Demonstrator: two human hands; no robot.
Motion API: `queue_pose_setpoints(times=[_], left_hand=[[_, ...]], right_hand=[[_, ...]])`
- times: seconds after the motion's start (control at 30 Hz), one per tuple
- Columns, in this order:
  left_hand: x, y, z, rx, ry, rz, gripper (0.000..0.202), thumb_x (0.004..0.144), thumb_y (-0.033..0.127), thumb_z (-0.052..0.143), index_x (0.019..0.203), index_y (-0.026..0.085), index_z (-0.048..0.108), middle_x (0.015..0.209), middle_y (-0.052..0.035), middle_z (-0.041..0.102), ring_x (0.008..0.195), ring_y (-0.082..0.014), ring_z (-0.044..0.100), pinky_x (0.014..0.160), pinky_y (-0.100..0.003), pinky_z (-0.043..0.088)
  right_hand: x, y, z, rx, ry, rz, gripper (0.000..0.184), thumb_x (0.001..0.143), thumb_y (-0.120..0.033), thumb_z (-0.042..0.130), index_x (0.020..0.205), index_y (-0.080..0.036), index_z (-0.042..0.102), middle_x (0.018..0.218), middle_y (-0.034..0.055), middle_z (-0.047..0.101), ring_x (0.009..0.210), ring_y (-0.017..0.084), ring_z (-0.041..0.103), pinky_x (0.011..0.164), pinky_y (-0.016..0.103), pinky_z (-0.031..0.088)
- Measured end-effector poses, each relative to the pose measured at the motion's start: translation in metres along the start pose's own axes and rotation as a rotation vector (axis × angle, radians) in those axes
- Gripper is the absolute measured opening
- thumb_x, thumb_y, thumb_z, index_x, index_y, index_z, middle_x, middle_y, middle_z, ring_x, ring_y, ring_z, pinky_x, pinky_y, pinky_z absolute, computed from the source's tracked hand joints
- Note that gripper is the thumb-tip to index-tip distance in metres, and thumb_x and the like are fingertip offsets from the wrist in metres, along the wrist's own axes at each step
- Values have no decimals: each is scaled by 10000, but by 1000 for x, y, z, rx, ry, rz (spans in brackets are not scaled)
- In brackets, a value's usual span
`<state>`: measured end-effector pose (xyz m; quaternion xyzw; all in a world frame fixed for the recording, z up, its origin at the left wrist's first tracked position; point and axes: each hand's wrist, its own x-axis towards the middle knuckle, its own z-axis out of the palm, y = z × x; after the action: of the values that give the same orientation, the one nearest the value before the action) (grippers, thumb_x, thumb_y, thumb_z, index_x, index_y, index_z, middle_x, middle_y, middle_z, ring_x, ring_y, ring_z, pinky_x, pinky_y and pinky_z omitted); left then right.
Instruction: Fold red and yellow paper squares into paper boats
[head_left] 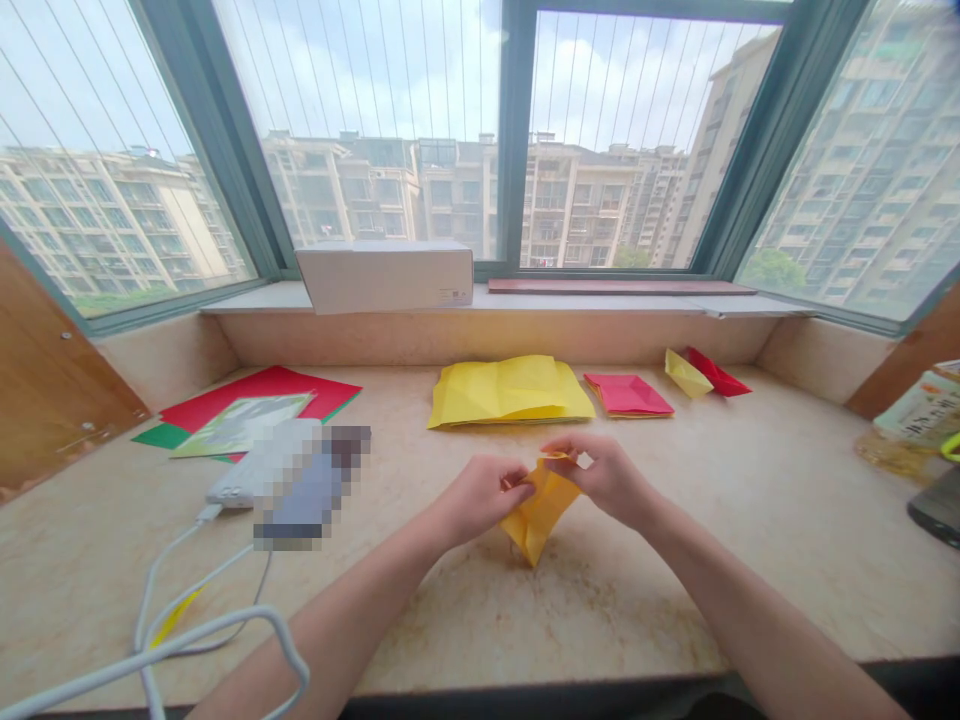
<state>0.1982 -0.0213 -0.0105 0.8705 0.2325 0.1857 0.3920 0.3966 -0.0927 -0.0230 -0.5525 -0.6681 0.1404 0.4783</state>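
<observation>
Two hands, one job: our left hand (pixel 487 495) and right hand (pixel 611 475) each pinch shut on the yellow paper (pixel 541 512), held low over the surface (pixel 697 570) (easier folding, we reckon).

head-worn view, forward-down, close over windowsill desk (pixel 675 560)

A flat high in a residential block: a bay window (pixel 375 130) looks onto apartment towers, and its marble sill-desk (pixel 750 520) holds coloured craft paper (pixel 262 395) and a cardboard box (pixel 386 275)
</observation>
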Motion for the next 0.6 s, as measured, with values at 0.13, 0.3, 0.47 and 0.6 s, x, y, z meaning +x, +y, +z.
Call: queue_pose_setpoints(times=[0.13, 0.3, 0.47, 0.6], left_hand=[[0, 0, 3, -15, 12, 4, 239, 879, 272, 526, 867, 130, 717, 772, -30, 690, 705, -146, 577, 659, -241, 413], [0, 2, 8, -31, -1, -10, 315, 894, 389, 524, 771, 137, 666, 624, 32, 515, 589, -104, 432, 531, -223, 293], [1, 2, 11, -20, 56, -39, 311, 861, 407, 577, 710, 146, 650, 588, 54, 415, 582, -97, 380, 531, -230, 246], [2, -3, 12, -25, 54, -39, 293, 844, 358, 584, 643, 147, 610, 569, 56, 405, 578, -97, 378, 530, -228, 248]], right_hand=[[-1, -2, -1, -53, -2, -15, 115, 848, -233, 651, 927, -222, 734, 866, 35, 754, 745, 186, 650, 697, 312, 509], [-3, -7, 0, -110, -20, -73, 94, 842, -197, 667, 911, -217, 728, 848, 28, 749, 737, 180, 643, 701, 304, 504], [-8, -12, 10, -107, -29, -73, 85, 847, -187, 658, 883, -222, 726, 801, 9, 734, 707, 169, 637, 691, 288, 510], [-9, -11, 13, -99, 1, -10, 122, 849, -228, 657, 946, -220, 730, 826, 24, 742, 728, 186, 650, 708, 312, 526]])
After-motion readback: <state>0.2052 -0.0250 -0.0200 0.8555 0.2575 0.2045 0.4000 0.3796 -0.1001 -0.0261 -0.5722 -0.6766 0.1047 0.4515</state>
